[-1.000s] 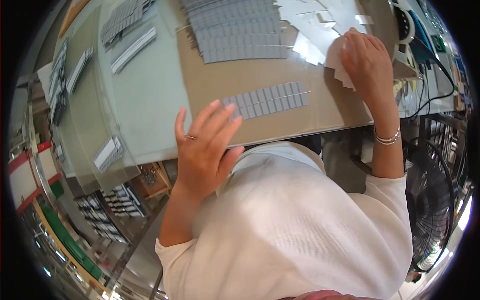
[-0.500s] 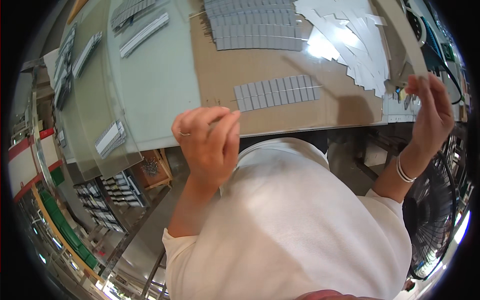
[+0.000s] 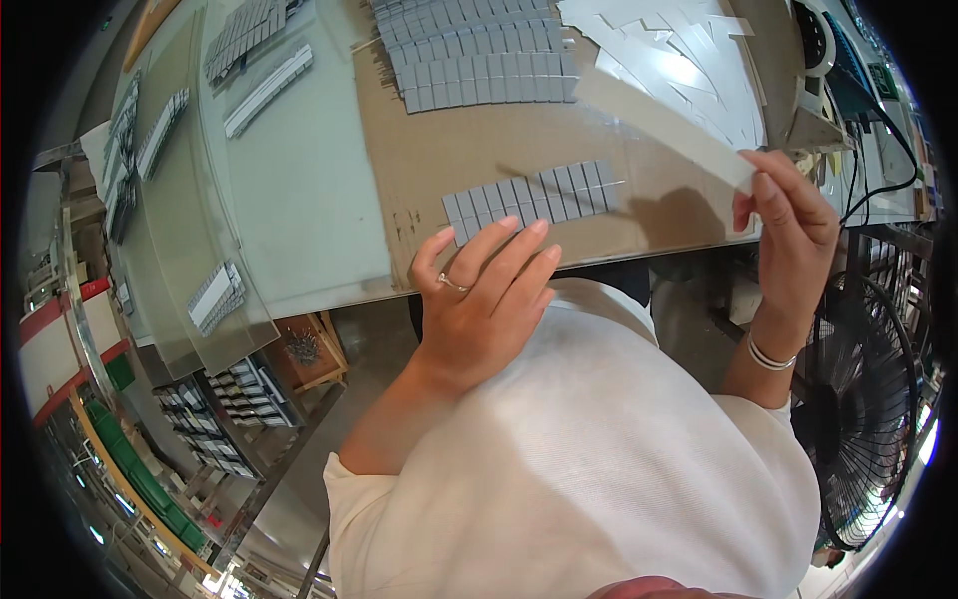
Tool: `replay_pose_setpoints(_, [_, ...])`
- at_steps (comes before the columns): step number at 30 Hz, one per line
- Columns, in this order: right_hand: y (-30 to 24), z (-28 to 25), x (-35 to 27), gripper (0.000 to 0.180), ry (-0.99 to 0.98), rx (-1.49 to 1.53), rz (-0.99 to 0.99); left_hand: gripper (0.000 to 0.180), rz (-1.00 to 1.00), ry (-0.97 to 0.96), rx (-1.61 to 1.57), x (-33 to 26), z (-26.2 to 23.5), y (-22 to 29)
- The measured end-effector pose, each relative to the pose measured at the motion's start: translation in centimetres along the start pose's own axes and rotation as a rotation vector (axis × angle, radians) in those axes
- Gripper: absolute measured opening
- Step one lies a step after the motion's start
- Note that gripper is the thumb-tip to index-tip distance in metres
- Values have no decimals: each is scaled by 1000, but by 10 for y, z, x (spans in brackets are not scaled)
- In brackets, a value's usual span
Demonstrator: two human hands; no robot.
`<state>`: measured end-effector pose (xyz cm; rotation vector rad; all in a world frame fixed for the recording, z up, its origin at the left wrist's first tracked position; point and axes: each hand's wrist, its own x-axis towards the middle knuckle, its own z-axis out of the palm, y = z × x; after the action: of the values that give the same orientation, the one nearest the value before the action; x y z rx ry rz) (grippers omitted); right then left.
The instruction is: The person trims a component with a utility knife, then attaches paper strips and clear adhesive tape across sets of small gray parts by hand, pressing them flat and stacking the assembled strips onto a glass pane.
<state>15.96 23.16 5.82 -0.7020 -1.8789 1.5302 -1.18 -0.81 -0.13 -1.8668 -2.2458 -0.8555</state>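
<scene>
Nearest, the left hand [image 3: 479,299] rests flat, fingers spread, at the near edge of the brown cardboard surface [image 3: 419,170], just below a short row of grey rectangular pads [image 3: 534,200]. Farther right, the raised right hand [image 3: 788,240] pinches a long, seemingly translucent pale strip [image 3: 664,125].

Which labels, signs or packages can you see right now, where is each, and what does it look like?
Long pale strip: pinched in the right hand, slanting over the bench.
Grey label row: on brown cardboard, just beyond the left hand.
Grey label sheets: far end of the cardboard, several rows.
Green sign: far right, small rectangle.
</scene>
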Motion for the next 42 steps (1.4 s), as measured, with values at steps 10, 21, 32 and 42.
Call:
replay_pose_setpoints(10, [11, 47, 5, 14, -230, 60, 221, 21, -125, 241, 166, -22, -5, -30])
replay_pose_setpoints(21, [26, 61, 11, 14, -321, -126, 254, 17, -107, 299, 167, -23, 0, -35])
replay_pose_setpoints(32, [27, 60, 10, 14, -322, -148, 227, 23, -116, 265, 168, -21, -1, -32])
replay_pose_setpoints(42, [10, -4, -4, 32, 192, -155, -9, 19, -95, 219, 232, -22, -5, -33])
